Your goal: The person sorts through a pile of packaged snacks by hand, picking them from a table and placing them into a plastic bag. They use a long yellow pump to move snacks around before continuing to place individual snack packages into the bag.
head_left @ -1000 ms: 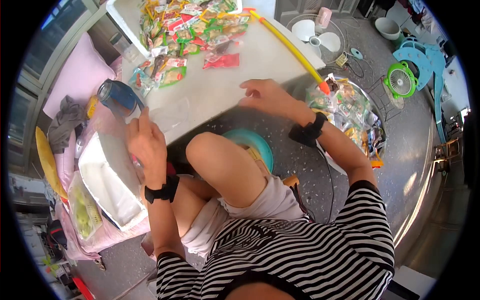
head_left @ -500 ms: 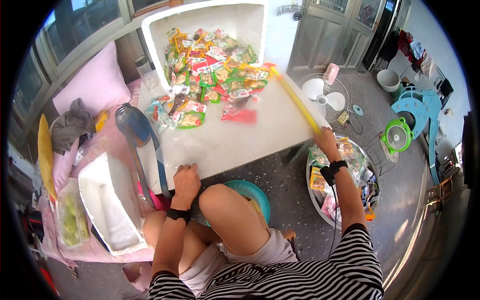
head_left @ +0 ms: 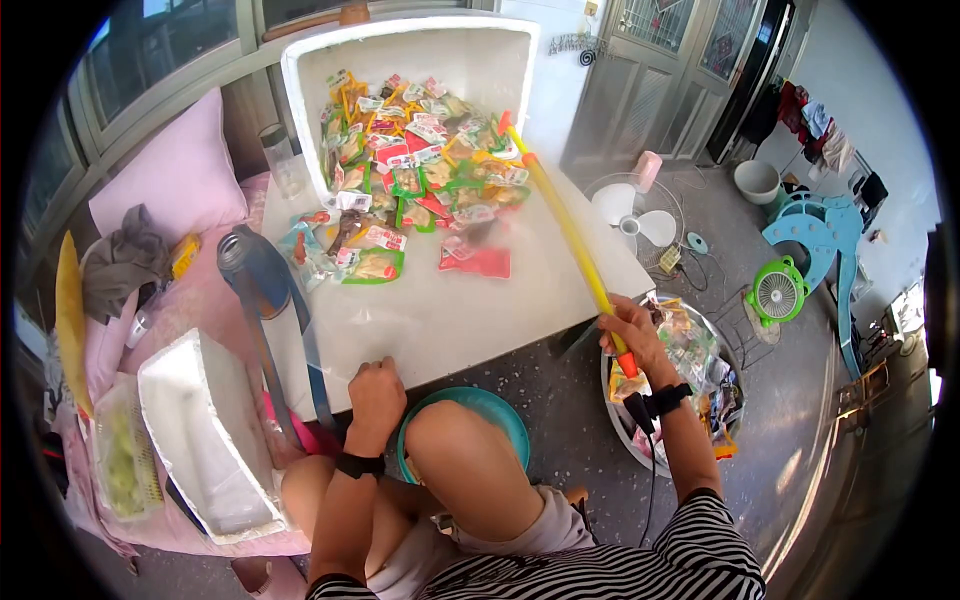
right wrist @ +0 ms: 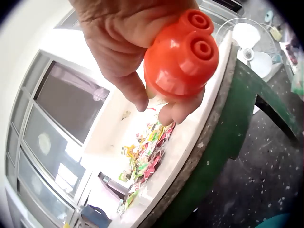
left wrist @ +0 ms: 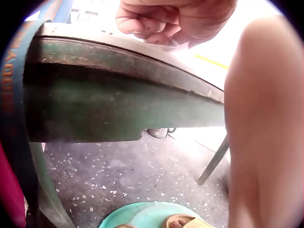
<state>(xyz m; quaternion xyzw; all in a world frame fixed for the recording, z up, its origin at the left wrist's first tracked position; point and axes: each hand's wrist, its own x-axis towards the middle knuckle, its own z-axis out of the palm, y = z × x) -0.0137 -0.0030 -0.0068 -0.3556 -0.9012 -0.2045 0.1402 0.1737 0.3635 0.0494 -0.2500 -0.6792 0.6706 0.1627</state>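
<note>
My right hand (head_left: 636,330) grips a long yellow hand pump (head_left: 570,232) near its rounded orange end. In the right wrist view this orange end (right wrist: 183,57) shows two round nozzles, with fingers and thumb around it. The pump slants over the table's right edge. At the table's front edge, my left hand (head_left: 377,402) has curled fingers. From its fingertips in the left wrist view, a bit of thin see-through film (left wrist: 176,47) sticks out. Clear plastic (head_left: 352,335) lies on the table just beyond this hand. Past it are a red packet (head_left: 476,262) and many snack packets (head_left: 410,195).
A white foam box (head_left: 410,40) lies tipped at the table's (head_left: 470,330) back. On the left stand a blue strapped bottle (head_left: 258,272) and another foam box (head_left: 205,440). A metal basin (head_left: 618,425) of packets stands right; a teal basin (head_left: 512,425) is below the table.
My right hand has gone from empty above the table to gripping the pump, whose orange end now shows beside it. The left hand has moved from beside the bottle to the table's front edge.
</note>
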